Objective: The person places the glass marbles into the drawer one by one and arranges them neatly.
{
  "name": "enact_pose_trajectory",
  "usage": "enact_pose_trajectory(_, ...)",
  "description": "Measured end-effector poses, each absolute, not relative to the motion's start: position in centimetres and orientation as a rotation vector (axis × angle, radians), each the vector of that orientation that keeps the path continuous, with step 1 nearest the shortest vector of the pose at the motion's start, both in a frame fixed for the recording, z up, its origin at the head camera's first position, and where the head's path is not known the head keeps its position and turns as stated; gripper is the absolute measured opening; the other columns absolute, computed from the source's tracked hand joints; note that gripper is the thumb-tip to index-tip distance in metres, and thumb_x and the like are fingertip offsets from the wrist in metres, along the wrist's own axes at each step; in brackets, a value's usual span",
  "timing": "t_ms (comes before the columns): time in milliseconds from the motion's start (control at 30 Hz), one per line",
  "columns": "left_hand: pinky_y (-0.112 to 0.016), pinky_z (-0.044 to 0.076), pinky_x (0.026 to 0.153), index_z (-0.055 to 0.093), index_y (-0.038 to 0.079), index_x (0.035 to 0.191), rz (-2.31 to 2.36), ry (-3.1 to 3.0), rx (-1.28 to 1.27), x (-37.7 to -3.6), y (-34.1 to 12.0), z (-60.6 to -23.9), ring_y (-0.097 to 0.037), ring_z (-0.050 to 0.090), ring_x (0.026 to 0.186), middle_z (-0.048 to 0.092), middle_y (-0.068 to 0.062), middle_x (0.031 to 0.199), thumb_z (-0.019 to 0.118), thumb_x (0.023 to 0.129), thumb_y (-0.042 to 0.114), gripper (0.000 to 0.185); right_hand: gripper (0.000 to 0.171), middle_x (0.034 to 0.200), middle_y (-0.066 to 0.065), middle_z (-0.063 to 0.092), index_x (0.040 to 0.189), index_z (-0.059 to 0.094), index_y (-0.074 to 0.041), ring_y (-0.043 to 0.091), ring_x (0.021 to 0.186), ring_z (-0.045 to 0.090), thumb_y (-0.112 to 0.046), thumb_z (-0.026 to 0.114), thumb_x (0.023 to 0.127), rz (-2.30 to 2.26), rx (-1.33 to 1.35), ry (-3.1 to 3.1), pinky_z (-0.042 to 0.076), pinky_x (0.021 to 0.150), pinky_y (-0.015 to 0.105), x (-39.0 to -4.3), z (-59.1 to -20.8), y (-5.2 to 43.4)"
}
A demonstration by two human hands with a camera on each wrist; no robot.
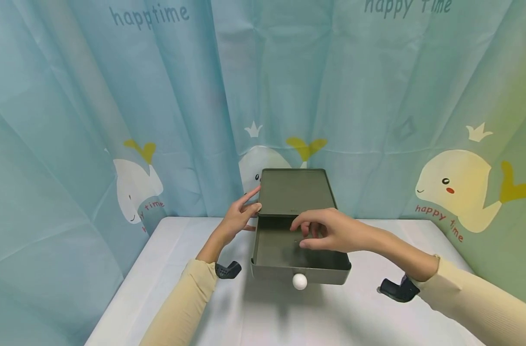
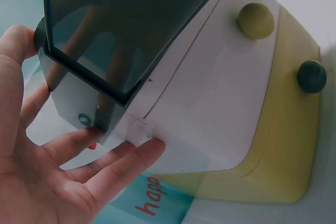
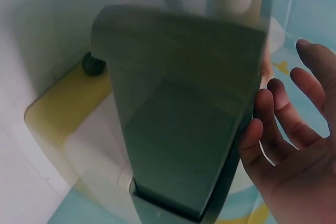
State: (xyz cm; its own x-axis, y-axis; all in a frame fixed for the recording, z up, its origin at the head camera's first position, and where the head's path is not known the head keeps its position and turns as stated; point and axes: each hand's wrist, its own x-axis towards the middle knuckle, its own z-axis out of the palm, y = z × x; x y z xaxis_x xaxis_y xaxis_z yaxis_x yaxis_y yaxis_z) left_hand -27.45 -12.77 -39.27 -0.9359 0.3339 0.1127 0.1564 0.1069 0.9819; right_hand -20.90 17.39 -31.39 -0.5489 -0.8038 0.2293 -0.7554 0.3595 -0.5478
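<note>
A small desktop drawer cabinet (image 1: 295,192) with a grey-green top stands on the table. Its top drawer (image 1: 271,252) is pulled out, with a round white knob (image 1: 299,281) on the front. At the cabinet's left side, my left hand (image 1: 234,221) touches the near top corner with the thumb, while its spread fingers lie along the side wall. My right hand (image 1: 334,230) hovers over the pulled-out drawer, fingers loosely bent, thumb and forefinger apart, nothing visible between them. Below, the left wrist view shows a white drawer (image 2: 220,93) and a yellow drawer (image 2: 296,124), both pushed in.
A white table (image 1: 159,269) carries the cabinet. Close behind hangs a blue-green curtain (image 1: 194,120) printed with whales. The lower drawers bear a yellow knob (image 2: 256,21) and a dark green knob (image 2: 311,76). Black wrist mounts (image 1: 399,289) sit near both beige sleeves.
</note>
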Motion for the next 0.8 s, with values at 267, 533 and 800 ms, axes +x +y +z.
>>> enact_pose_trajectory(267, -0.058, 0.056, 0.091, 0.036, 0.031, 0.161, 1.95, 2.232, 0.495, -27.4, -12.8, -39.2, -0.04, 0.051, 0.132, 0.047, -0.022, 0.153, 0.059, 0.106, 0.031, 0.06, 0.027, 0.094, -0.006, 0.061, 0.121, 0.067, -0.027, 0.009, 0.072, 0.059, -0.024, 0.076, 0.095, -1.008, -1.428, 2.591, 0.054, 0.062, 0.027, -20.6, -31.1, 19.3)
enact_pose_trajectory(533, -0.057, 0.057, 0.09, 0.037, 0.033, 0.161, 1.95, 2.227, 0.487, -27.4, -12.8, -39.3, -0.038, 0.052, 0.13, 0.049, -0.021, 0.151, 0.059, 0.106, 0.032, 0.059, 0.031, 0.092, -0.01, 0.061, 0.121, 0.067, -0.027, 0.007, 0.075, 0.06, -0.016, 0.077, 0.094, -1.044, -1.48, 2.656, 0.053, 0.062, 0.026, -20.2, -30.9, 21.4)
enact_pose_trajectory(800, -0.057, 0.057, 0.09, 0.038, 0.035, 0.16, 1.96, 2.224, 0.476, -27.7, -12.8, -39.5, -0.036, 0.052, 0.131, 0.047, -0.018, 0.154, 0.059, 0.106, 0.032, 0.058, 0.034, 0.087, -0.013, 0.063, 0.12, 0.068, -0.025, 0.006, 0.073, 0.059, -0.012, 0.079, 0.091, -1.063, -1.448, 2.743, 0.051, 0.061, 0.023, -19.6, -30.8, 23.7)
